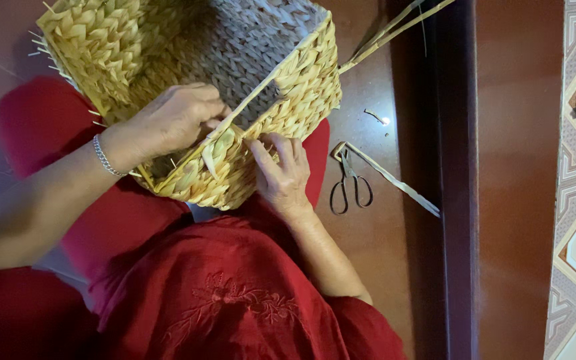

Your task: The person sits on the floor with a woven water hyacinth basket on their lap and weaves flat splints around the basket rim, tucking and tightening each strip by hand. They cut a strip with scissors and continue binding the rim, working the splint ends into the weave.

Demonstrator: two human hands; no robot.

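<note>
Large rectangular basket of plaited yellow straw [235, 80] sits tipped on the person's lap, over red cloth [221, 293], opening toward the camera. Prob. light but stiff, w/ prickly loose ends; best gripped at the thick braided rim. Left hand [178, 120] curls over the rim, fingers pinched on a straw strand [209, 155]. Right hand [281, 175] presses flat on the outer wall at the corner, fingers narrow. Small dark metal scissors [350, 190] lie on the brown floor [375, 253] just beside (long loose straw strip [395, 181] touching them). No packages, labels or signs seen.
</note>
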